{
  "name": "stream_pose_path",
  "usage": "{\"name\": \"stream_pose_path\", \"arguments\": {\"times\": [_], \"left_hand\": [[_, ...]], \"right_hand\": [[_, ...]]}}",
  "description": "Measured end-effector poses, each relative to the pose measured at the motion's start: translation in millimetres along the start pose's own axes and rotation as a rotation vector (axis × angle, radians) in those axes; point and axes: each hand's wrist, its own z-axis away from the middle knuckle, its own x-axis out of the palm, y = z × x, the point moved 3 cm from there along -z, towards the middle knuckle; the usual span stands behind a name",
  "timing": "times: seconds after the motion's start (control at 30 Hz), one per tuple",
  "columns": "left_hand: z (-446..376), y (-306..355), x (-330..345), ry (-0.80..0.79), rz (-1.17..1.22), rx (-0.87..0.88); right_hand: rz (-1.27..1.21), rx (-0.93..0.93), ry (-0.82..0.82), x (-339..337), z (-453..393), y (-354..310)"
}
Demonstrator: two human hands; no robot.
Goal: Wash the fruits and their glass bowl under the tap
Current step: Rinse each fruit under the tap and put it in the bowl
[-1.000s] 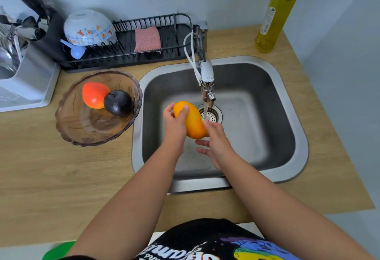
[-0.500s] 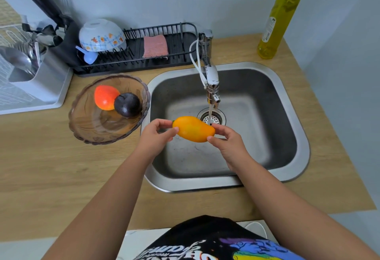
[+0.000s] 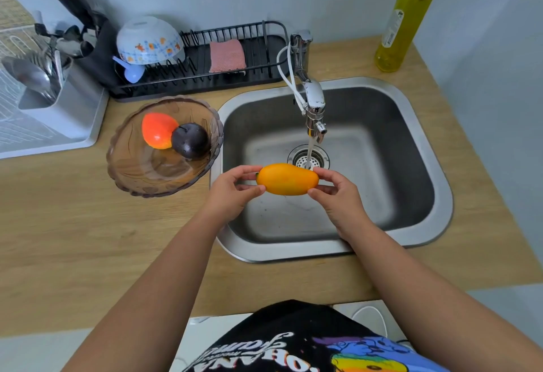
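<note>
**Mango held under the running tap**

A pale wood table (image 3: 73,224) runs along a light blue-grey wall, with a steel sink (image 3: 435,166) set into its right half. The tap (image 3: 313,101) stands at the sink's far rim and a thin stream of water falls toward the drain (image 3: 308,160).

Over the sink, the left hand (image 3: 232,192) and right hand (image 3: 338,195) each pinch one end of a yellow mango (image 3: 286,180), which lies level between them; the water meets its right end.

Left of the sink, touching its rim, the brown glass bowl (image 3: 141,174) sits on the table with a red-orange fruit (image 3: 157,133) and a dark plum (image 3: 191,141) touching each other inside.

On the far side, a black dish rack (image 3: 258,48) carries an upturned patterned bowl (image 3: 150,39) and a pink sponge (image 3: 227,55). A cutlery holder (image 3: 58,98) stands at far left, a tall yellow bottle (image 3: 408,13) at far right. Nothing lies between the hands and the bowl.
</note>
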Motion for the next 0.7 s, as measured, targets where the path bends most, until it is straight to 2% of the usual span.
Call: {"name": "stream_pose_path", "arguments": {"times": [0.7], "left_hand": [[0.2, -3.1, 1.0, 0.007, -0.03, 0.001]], "right_hand": [[0.012, -0.008, 0.01, -2.3, 0.6, 1.0]]}}
